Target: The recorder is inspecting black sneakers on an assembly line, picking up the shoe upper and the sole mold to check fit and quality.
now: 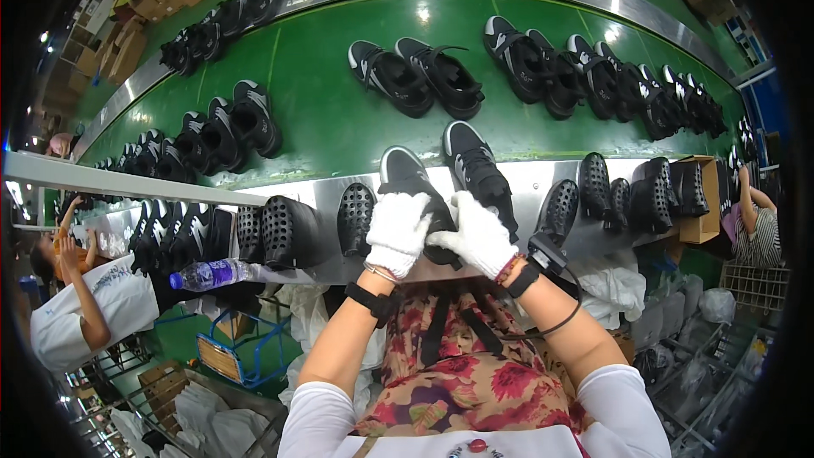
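A black sneaker with a pale toe rim lies toe-away on the metal edge in front of me. My left hand, in a white knit glove, is closed on its left side near the opening. My right hand, gloved the same way, grips the heel end from the right, thumb toward the shoe. The fingers partly hide the back of the shoe. Just right of it, beyond my right hand, another black sneaker points away with its strap across the top. Black perforated foot-shaped forms stand to the left, and another perforated form to the right.
Pairs of sneakers sit along the green conveyor belt. A clear bottle with a purple label lies at left. A cardboard box is on the right. Co-workers stand at both sides; a blue-framed stool is lower left.
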Demonstrator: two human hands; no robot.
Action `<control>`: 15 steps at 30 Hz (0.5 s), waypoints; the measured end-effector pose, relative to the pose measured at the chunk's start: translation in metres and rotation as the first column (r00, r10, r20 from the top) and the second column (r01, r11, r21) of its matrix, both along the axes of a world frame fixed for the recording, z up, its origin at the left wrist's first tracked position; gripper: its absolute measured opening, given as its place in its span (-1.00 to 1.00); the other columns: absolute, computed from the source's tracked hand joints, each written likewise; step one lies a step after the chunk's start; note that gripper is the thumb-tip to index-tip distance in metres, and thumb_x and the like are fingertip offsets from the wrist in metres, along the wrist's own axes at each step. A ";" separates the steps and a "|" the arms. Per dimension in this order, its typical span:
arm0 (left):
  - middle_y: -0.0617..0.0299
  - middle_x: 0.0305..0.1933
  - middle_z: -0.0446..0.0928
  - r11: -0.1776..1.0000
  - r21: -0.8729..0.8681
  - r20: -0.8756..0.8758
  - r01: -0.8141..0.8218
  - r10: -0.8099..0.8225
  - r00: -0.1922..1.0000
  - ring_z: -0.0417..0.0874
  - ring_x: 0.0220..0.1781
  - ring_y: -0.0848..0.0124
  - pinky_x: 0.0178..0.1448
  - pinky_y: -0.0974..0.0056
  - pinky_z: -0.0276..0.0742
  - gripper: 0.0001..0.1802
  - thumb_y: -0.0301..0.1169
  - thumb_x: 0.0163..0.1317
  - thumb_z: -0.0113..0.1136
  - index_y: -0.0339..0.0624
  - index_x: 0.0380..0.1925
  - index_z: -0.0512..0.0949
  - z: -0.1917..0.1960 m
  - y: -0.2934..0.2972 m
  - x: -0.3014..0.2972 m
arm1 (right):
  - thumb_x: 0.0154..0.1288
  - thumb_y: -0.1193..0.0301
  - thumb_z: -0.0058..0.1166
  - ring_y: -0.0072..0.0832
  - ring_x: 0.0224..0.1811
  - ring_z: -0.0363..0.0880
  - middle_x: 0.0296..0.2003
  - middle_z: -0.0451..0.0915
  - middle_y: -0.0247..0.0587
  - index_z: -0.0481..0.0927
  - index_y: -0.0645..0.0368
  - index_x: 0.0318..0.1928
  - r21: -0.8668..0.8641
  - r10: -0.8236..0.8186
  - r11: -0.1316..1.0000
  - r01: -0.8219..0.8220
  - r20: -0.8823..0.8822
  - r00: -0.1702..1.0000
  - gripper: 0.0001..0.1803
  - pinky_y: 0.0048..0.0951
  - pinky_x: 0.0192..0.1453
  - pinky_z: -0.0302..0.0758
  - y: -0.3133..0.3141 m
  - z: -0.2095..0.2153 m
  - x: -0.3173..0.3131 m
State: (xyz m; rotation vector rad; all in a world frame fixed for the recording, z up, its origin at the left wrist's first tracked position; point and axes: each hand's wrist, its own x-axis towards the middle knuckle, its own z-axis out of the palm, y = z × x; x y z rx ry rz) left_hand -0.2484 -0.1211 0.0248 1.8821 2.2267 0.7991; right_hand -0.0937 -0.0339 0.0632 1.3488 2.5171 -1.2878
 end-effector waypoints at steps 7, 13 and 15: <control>0.16 -0.33 0.51 1.000 0.020 -0.188 -0.005 0.009 0.982 0.55 -0.22 0.13 -0.14 0.03 0.47 -0.64 -0.40 0.03 0.30 -0.07 -0.10 0.61 -0.001 -0.005 0.029 | 0.23 0.36 0.16 0.06 -0.15 0.65 -0.21 0.62 0.09 0.47 0.17 -0.07 0.355 -0.025 0.935 0.003 0.055 0.998 -0.70 -0.07 -0.11 0.58 0.002 -0.078 -0.017; 0.15 -0.18 0.56 0.978 0.105 -0.029 -0.180 0.184 0.983 0.58 -0.09 0.10 -0.01 0.07 0.55 -0.51 -0.44 -0.03 0.39 -0.10 0.00 0.64 -0.013 -0.022 0.035 | 0.39 0.40 0.12 -0.25 -0.06 0.64 -0.15 0.65 -0.05 0.65 0.16 0.11 -0.274 -0.348 0.933 0.233 -0.531 0.773 -0.68 -0.41 0.08 0.53 0.003 -0.046 0.000; 0.14 -0.17 0.56 0.972 0.150 0.016 -0.182 0.181 0.983 0.57 -0.10 0.09 -0.01 0.07 0.55 -0.55 -0.43 0.00 0.39 -0.12 -0.01 0.64 -0.013 -0.024 0.038 | 0.39 0.39 0.12 -0.27 -0.07 0.63 -0.15 0.65 -0.05 0.67 0.15 0.09 -0.155 -0.259 0.966 0.208 -0.529 0.808 -0.70 -0.41 0.07 0.52 0.002 -0.063 -0.007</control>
